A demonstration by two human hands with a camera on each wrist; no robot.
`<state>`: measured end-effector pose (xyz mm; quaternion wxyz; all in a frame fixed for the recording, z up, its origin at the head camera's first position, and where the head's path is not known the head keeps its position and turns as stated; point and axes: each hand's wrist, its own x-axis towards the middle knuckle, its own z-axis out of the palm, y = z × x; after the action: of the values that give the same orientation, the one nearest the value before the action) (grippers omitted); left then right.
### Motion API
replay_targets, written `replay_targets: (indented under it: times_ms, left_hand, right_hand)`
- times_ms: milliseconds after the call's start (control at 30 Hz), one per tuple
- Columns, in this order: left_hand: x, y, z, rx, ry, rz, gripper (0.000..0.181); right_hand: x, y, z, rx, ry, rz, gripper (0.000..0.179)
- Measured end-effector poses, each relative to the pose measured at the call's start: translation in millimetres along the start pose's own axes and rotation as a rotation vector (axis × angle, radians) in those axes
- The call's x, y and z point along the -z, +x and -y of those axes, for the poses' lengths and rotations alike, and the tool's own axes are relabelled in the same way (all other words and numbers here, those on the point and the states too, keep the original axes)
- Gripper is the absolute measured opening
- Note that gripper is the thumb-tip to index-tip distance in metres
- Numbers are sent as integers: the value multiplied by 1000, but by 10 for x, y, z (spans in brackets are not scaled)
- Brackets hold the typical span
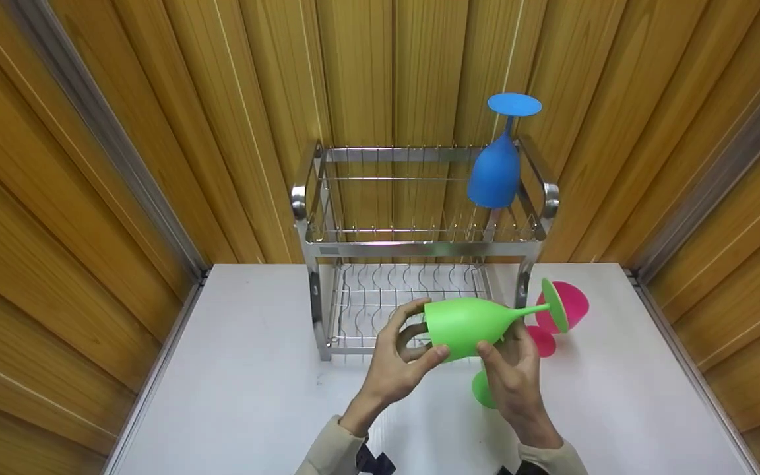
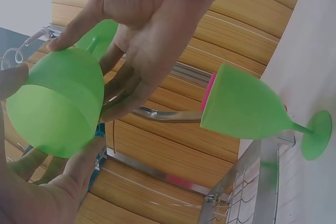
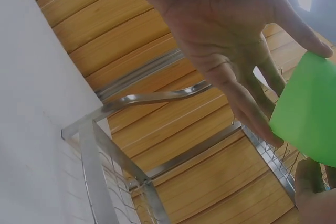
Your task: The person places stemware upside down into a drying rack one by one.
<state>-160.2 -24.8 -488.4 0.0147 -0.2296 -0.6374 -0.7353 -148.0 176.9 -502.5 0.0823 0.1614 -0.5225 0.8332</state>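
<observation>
Both hands hold a green goblet (image 1: 462, 323) on its side above the table, its mouth to the left and its foot to the right. My left hand (image 1: 396, 369) grips the bowl near the rim, thumb on the near side. My right hand (image 1: 517, 386) holds the bowl's stem end between thumb and fingers. Behind the right hand a second green goblet (image 2: 241, 103) stands upright on the table; in the head view only its foot shows. A pink goblet (image 1: 574, 303) stands farther right, partly covered by the held goblet's foot.
A two-tier metal dish rack (image 1: 419, 249) stands at the back of the white table (image 1: 235, 389). At the right end of its upper tier a blue goblet (image 1: 495, 175) is upside down. Wood-panelled walls (image 1: 360, 79) enclose the back and sides.
</observation>
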Motion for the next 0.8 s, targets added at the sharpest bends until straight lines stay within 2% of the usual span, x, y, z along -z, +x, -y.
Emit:
replay_targets:
  times_ms: [233,500,800]
  left_hand:
    - [-29,-6,-5,1,8,5,73]
    - [-51,-6,-17,14,-3,15,73]
    - [-1,-1,-60,12,25,36,75]
  right_hand:
    - [18,4,15,36,66,40,56]
    - [33,20,9,50,145,80,54]
    - [32,54,50,111,163,118,52]
